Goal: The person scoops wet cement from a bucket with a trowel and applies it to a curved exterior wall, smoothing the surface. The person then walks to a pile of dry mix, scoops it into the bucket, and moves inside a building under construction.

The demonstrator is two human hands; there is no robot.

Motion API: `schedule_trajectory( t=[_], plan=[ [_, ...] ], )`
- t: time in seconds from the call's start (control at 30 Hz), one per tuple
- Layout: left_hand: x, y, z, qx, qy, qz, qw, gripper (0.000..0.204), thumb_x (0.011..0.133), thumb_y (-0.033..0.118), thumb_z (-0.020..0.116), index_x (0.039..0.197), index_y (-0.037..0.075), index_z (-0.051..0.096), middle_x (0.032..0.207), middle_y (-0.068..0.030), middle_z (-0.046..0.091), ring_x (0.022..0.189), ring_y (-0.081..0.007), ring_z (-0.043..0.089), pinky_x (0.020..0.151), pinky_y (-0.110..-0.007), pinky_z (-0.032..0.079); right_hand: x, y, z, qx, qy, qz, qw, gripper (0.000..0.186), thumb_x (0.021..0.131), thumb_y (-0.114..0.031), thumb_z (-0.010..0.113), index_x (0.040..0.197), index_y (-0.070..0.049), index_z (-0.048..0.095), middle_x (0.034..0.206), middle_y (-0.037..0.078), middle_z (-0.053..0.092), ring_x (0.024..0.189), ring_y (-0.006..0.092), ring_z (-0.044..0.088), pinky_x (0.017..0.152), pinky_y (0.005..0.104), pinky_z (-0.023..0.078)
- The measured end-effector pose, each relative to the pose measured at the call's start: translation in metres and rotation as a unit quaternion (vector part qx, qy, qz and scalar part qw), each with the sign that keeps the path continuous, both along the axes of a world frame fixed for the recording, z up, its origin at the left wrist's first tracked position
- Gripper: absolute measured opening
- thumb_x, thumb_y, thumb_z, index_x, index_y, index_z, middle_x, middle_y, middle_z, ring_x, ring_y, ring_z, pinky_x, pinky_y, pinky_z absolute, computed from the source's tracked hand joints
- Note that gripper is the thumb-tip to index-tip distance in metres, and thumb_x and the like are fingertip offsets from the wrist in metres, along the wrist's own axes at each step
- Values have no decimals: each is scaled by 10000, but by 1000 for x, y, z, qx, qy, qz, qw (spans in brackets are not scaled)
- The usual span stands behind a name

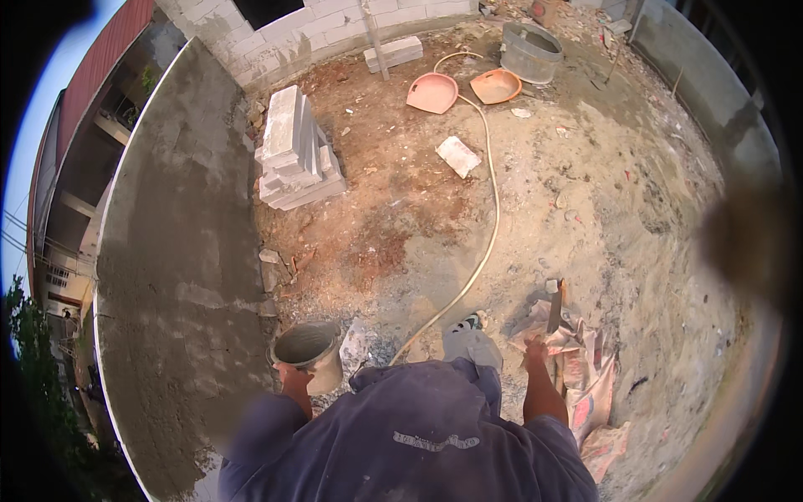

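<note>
Apparently, the grey mortared wall (180, 259) is largely coated, handling being left for the round grey bucket (328, 378) near it, its rim pinched by the left hand (294, 378), the grip of the right hand (535, 351) unclear.

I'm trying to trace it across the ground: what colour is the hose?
The hose is pale yellow, showing best in the head view.

bucket (326, 368) grey; sack (592, 378) pinkish; hose (496, 192) cream; shirt (401, 410) dark blue, pale print
</note>
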State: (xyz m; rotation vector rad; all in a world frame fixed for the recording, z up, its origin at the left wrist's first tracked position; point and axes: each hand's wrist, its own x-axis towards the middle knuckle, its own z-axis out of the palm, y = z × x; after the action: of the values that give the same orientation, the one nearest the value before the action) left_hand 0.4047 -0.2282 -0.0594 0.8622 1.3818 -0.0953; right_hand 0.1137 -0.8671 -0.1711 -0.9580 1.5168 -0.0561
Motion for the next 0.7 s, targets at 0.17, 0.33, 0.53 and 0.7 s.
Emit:
schedule_trajectory(
  t=[0.17,0.33,0.53,0.7],
  plan=[
    [102,-113,68,-57,-60,-165,983,675,882,612,201,1428,223,280,1479,-9,294,1362,-275,242,1053,-599,176,66,-74,11,-189,110,40,975,435,854,-383,536,1070,-12,606,1044,205,629,1019,353,579,887,414,430],
    [175,-249,138,-16,-110,-213,971,734,870,637,233,1432,165,248,1495,-55,213,1367,-271,219,1061,-584,195,120,-114,94,-283,23,-49,958,419,727,-232,707,1043,3,565,957,175,643,912,328,597,802,375,441],
    [208,-346,123,-54,-135,-252,957,792,849,691,242,1434,157,238,1488,-89,213,1350,-290,242,1071,-571,184,87,-128,133,-262,52,9,964,501,704,-243,714,1106,1,540,954,172,649,885,338,605,812,385,449],
    [232,-440,75,-19,-55,-306,950,692,870,618,283,1409,185,306,1457,-53,304,1318,-276,300,1033,-564,234,20,-116,32,-213,96,-92,968,470,720,-176,709,1119,5,537,1002,137,636,926,264,590,804,377,454]
  ],
)
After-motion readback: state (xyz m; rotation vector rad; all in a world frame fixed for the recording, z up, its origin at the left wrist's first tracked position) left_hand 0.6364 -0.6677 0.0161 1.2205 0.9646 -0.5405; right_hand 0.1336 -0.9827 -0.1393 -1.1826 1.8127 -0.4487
